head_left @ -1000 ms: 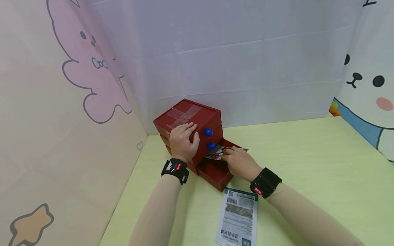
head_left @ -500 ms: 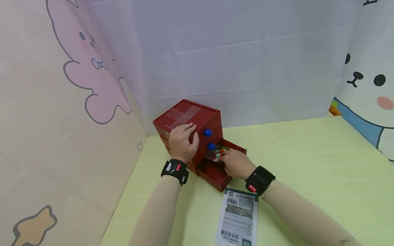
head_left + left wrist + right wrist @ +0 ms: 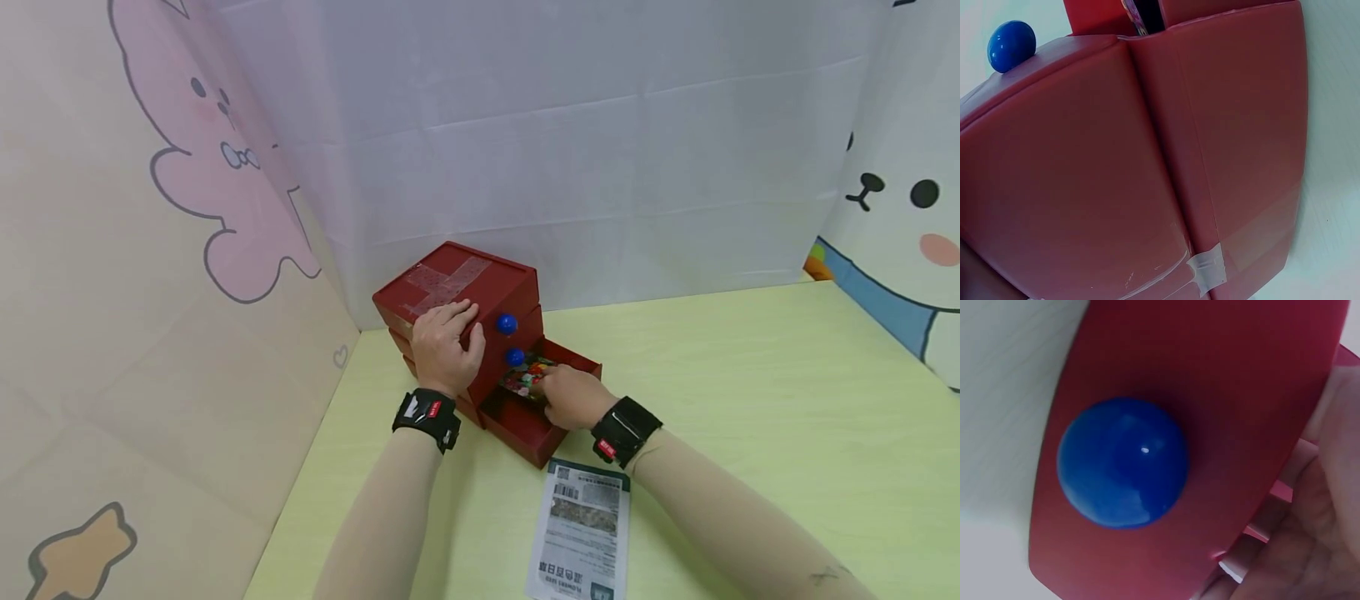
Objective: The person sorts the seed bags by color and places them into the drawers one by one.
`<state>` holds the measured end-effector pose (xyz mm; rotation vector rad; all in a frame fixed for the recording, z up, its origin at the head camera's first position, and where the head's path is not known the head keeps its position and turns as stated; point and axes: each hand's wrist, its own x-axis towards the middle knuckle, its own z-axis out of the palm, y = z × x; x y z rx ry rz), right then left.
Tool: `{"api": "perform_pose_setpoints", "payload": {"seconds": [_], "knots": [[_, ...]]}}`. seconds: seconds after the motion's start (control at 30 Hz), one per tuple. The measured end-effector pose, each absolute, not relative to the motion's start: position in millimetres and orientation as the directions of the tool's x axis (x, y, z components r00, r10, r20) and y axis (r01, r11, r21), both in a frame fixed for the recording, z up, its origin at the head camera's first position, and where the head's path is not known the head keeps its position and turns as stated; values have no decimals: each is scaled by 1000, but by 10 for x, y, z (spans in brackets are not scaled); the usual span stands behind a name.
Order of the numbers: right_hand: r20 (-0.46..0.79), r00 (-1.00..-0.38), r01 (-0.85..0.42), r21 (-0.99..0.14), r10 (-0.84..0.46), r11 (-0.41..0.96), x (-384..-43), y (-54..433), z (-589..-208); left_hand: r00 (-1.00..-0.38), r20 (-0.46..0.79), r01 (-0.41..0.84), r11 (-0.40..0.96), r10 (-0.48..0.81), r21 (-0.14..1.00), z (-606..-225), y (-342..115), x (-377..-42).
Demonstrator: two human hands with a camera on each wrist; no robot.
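Observation:
My left hand [image 3: 448, 346] rests on the top and near edge of a red drawer cabinet [image 3: 510, 283] with blue round knobs. The lowest drawer [image 3: 525, 429] is pulled out. Inside it lies a colourful printed packet [image 3: 521, 379], tucked partly under the cabinet front. My right hand [image 3: 577, 398] reaches over the drawer's side, its fingers touching the packet; the hand covers part of it. In the right wrist view the fingers [image 3: 1266, 519] extend behind the red drawer front [image 3: 1210, 487] with its blue knob [image 3: 1122, 462]. The left wrist view shows the cabinet's side [image 3: 1085, 175].
A seed packet [image 3: 579, 533], back side up with printed text, lies on the pale yellow-green table [image 3: 735, 375] in front of the drawer. Clear tape [image 3: 450, 279] crosses the cabinet top. Cartoon-printed sheets [image 3: 600, 167] stand behind and at both sides.
My right hand has moved left and inward, and the colourful packet has gone down into the drawer. Its corner no longer sticks out above the drawer's edge. The left hand keeps its place.

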<state>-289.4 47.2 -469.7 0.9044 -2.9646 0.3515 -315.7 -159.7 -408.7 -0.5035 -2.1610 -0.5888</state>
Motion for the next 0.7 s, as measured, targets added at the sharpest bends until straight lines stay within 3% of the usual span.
{"api": "perform_pose_setpoints", "payload": {"seconds": [0.7], "knots": [[-86,-888,-415,-272,-451,868,-3058,456,-4791,-582,800,528,816,146,236,-4114,-1598,-3170]]}}
